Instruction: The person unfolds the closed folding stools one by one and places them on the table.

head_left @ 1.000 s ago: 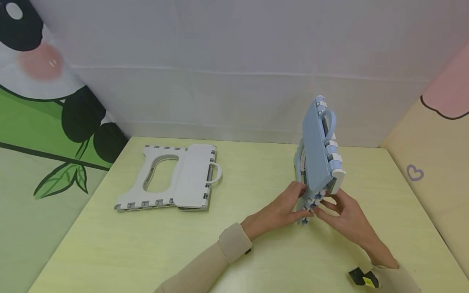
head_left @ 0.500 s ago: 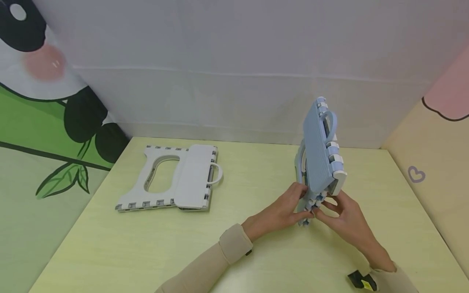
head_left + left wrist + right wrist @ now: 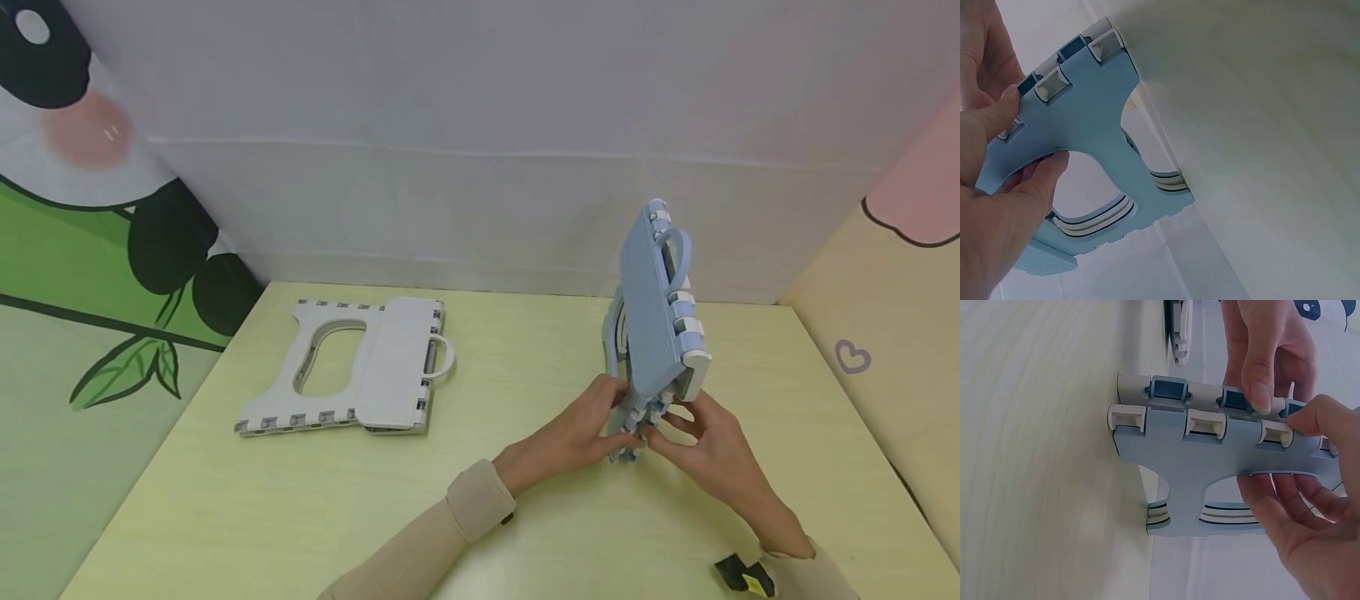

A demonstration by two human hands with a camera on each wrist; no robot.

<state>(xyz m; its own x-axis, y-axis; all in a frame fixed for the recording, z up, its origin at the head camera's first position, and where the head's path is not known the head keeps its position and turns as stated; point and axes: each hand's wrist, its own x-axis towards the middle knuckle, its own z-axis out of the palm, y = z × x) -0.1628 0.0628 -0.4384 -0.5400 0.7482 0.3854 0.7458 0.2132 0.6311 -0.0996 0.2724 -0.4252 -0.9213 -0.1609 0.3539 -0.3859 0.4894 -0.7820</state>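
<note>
A light blue and white folding step stool (image 3: pixel 648 308) stands upright on the table, partly folded, with a blue loop handle (image 3: pixel 677 254) on its right side. My left hand (image 3: pixel 573 433) grips its near left leg panel, fingers through the oval cutout and thumb by the hinge edge. On the other side, my right hand (image 3: pixel 708 442) grips the facing leg panel, its thumb tip close to the left thumb. The right wrist view shows two rows of hinge knuckles (image 3: pixel 1207 425) lying side by side, with right fingers (image 3: pixel 1266 500) curled through the cutout.
To the left a second folding step stool (image 3: pixel 397 362), white, lies flat on the table (image 3: pixel 300 517) with its loop handle pointing right. A grey cloth wall (image 3: pixel 450 208) rises behind the table. Printed panels border both sides.
</note>
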